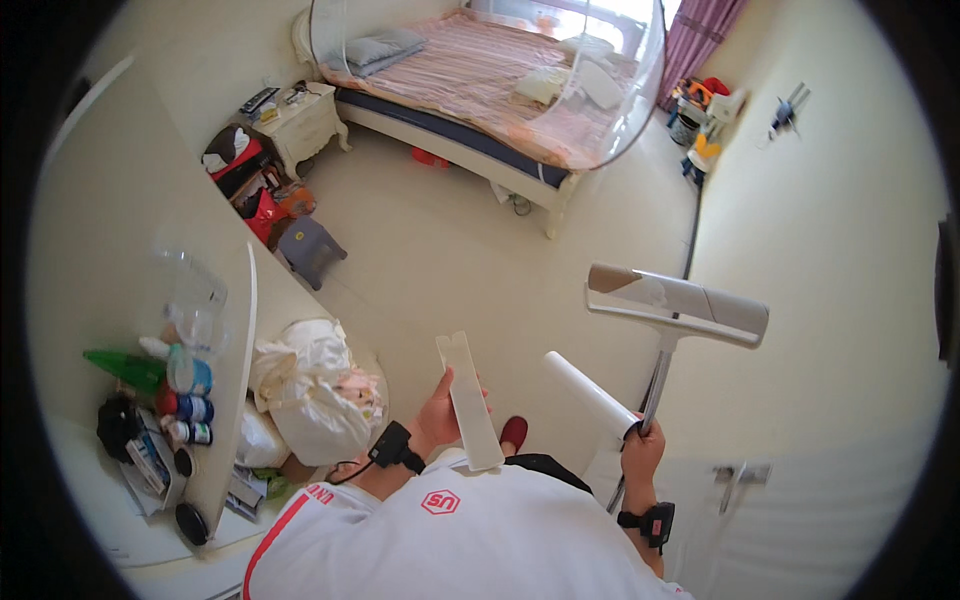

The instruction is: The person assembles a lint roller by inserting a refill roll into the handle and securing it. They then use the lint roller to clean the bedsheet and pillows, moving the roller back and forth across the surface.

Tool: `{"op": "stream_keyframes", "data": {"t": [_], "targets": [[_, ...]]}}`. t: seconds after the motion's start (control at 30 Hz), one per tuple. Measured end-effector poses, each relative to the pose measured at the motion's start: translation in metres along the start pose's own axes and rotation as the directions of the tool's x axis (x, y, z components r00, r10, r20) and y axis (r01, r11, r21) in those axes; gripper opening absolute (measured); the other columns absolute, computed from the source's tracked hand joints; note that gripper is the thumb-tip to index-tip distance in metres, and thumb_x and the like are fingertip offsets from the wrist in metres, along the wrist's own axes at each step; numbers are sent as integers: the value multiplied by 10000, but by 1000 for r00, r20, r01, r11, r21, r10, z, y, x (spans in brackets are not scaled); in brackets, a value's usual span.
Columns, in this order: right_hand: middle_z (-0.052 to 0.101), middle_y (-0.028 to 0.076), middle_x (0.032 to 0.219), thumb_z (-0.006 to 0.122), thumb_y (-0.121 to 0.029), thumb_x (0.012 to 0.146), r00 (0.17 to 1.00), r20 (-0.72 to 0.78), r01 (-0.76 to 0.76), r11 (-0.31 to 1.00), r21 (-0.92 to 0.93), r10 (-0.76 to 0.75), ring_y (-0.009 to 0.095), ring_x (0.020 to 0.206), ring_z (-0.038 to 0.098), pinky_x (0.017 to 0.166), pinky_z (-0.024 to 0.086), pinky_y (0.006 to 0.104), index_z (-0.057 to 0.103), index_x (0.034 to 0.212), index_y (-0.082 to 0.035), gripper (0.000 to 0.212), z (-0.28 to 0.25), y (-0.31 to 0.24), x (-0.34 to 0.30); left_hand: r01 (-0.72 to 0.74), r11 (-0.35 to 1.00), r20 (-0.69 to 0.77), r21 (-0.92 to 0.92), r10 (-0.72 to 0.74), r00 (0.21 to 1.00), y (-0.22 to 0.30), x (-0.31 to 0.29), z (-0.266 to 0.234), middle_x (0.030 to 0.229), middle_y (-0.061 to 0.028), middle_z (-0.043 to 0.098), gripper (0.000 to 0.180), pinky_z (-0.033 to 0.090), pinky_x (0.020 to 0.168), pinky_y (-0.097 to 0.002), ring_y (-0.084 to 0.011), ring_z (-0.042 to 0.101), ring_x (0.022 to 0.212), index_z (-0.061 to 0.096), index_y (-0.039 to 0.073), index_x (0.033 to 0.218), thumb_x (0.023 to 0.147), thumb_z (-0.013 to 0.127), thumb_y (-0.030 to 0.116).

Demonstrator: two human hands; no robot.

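I am looking down at two hands that are working well apart from each other. The left hand (432,415) is closing its thumb and fingers around the edges of a strip (467,408); the right hand (643,455) is gripping a handle (657,388), with the near end of a white tube (592,393) seemingly caught in the same grasp.

The relation I am weighing is the slant of that tube. It is lying between the strip and the handle, with its far end pointing up and left and its near end meeting the right hand, which is clearly the nearer one. The handle is rising from that same hand and leaning slightly right, so the two are spreading like a narrow V. Beyond both hands, to the right, the roller (690,300) is sitting across the top of the handle, its long axis running sideways and dipping a little toward the right. The strip is standing lengthwise in front of the body, its near end overlapping the white shirt (440,545); whether it is touching the cloth, I cannot tell.

As for materials, the roller is showing a dull, brown-grey barrel that I am judging to be cardboard, set in a smooth white frame (672,324). The handle is gleaming like metal. The tube is looking clean, round and matte, while the strip is appearing thin, flat, cream-coloured and faintly translucent, with an uneven far edge. Beneath them, pale, smooth floor (440,255) is stretching away.
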State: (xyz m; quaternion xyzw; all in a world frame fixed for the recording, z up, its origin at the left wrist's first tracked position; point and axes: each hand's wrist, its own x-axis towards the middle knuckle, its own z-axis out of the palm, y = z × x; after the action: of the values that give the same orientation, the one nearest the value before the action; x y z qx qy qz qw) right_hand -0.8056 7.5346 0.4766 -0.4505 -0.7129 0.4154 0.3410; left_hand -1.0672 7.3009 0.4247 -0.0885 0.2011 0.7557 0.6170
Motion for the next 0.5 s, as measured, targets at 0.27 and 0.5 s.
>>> {"op": "stream_keyframes", "data": {"t": [0.27,0.5], "targets": [[546,64,596,584,-46,829,952,274,139,990,-1,-134,137,556,505,536,416,290,668,881,2,110,140,-71,245,-264,964,-114,18,265,958,119,121,36,857,-73,646,639,547,723,-403,-251,652,793,601,90,1022,833,516,694],[531,55,582,584,-56,830,915,389,152,984,-89,-106,137,535,479,514,390,311,670,867,2,110,295,-103,386,-396,913,-308,100,407,860,291,212,2,806,-17,594,599,533,607,-370,-217,619,666,542,165,1104,813,554,689]]}}
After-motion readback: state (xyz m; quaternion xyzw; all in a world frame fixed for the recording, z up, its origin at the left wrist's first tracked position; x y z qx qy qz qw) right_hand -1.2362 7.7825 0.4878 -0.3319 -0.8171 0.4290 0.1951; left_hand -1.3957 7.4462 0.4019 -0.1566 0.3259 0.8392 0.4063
